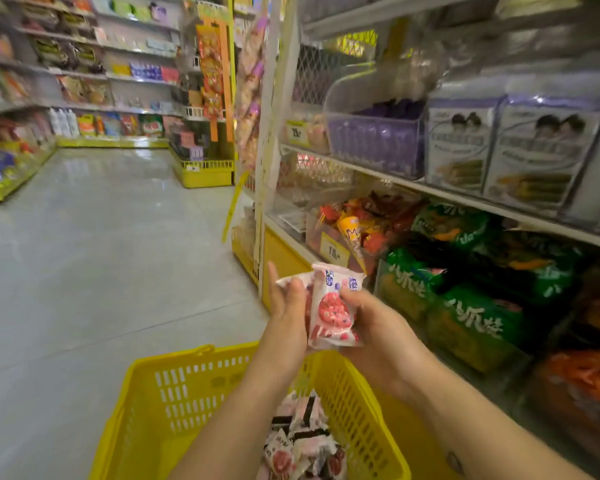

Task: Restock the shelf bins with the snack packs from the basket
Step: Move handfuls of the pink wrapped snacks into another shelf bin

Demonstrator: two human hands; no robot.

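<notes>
Pink snack pack (333,308) between both hands' fingers (351,296) — above the basket (174,357) (yellow)

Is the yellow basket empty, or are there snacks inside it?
Not empty. Pink-and-white snack packs lie heaped in the bottom of the yellow basket; how many, cannot tell.

Clear bins (374,147) on white shelf (465,199)

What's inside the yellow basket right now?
A pile of pink-and-white snack packs lies in the yellow basket. The left forearm hides the floor beside them, and the frame's bottom edge cuts off the rest.
</notes>
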